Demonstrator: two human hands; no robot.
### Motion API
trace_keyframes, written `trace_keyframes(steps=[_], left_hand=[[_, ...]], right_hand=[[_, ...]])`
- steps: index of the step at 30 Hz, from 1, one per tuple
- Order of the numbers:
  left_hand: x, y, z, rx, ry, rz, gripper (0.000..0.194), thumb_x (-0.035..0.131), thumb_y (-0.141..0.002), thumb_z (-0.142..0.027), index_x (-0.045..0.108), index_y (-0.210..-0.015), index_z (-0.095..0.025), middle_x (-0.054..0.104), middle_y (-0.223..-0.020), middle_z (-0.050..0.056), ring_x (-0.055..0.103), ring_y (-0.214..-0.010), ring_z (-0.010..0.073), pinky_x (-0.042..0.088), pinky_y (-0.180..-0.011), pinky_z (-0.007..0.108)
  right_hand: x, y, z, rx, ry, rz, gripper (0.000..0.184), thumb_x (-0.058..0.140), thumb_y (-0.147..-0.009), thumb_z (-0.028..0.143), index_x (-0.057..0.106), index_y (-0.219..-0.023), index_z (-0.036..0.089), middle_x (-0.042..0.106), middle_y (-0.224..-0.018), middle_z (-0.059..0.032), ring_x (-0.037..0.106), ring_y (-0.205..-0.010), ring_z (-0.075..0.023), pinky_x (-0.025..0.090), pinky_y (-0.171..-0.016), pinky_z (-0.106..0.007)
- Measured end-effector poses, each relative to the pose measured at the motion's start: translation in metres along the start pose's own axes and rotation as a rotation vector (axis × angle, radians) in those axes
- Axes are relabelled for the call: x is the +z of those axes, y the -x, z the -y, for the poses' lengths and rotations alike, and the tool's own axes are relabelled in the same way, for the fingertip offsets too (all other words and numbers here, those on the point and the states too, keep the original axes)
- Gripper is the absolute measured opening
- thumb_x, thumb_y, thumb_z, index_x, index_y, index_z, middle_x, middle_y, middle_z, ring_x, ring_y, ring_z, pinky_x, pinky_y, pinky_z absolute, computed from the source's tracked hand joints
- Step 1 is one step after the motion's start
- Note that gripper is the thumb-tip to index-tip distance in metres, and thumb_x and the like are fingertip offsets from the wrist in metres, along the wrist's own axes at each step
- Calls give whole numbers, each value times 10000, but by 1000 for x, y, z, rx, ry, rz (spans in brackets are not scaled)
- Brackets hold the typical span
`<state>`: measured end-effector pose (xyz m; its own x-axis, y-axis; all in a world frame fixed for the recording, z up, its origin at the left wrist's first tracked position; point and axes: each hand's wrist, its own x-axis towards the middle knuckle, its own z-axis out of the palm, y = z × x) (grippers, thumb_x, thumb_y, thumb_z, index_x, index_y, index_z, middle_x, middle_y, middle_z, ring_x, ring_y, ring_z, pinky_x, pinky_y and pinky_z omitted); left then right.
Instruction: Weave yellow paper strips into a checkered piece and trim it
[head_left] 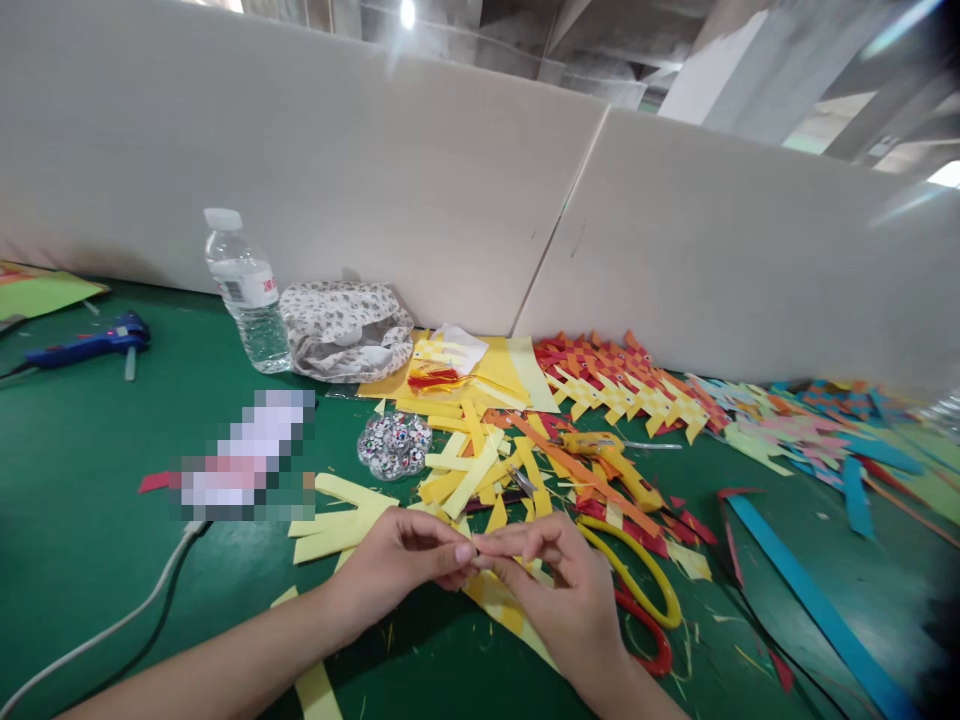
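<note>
Fingertips meet at the centre, where my left hand (397, 560) pinches thumb against fingers. My right hand (562, 575) does the same from the other side, its tips touching those of the left. Whatever sits between them is too small or hidden to make out. Below and behind the hands lie yellow paper strips (341, 520), some cut part way. Scissors with yellow and red handles (660, 590) rest against the right hand's far side, their blades partly covered by paper. An orange paper strip (585, 470) crosses the pile behind.
A yellow glue gun (615, 465) lies beyond the scissors; a blue one (90, 345) is far left. A box of googly eyes (394, 445), water bottle (247, 295), patterned cloth bag (345, 330) and woven paper fish (622, 375) stand before the partition (300, 150). A white cable (112, 630) runs left.
</note>
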<state>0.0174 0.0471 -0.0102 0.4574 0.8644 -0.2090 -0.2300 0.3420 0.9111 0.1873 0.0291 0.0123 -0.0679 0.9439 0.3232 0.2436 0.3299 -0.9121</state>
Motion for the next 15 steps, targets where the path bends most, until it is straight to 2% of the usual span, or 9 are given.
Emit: trace_keyframes(steps=[6,15], left_hand=[[1,-1,-2,2,14,7,184,718,-678,-338,738,-713,-159,703,-644,26,589,-558,98,480,-606,212],[1,1,-2,3,47,7,150,728,-677,-303,737,-709,-157,700,-625,16,593,-558,87,489,-603,196]], right_hand=[[-1,2,-2,34,-12,4,302,696,-691,157,411,-659,252,729,-729,-15,699,-705,-190,587,-639,-260],[-1,3,-4,11,-32,9,306,670,-711,131,394,-663,253,729,-745,-13,700,-715,-193,591,-632,-262]])
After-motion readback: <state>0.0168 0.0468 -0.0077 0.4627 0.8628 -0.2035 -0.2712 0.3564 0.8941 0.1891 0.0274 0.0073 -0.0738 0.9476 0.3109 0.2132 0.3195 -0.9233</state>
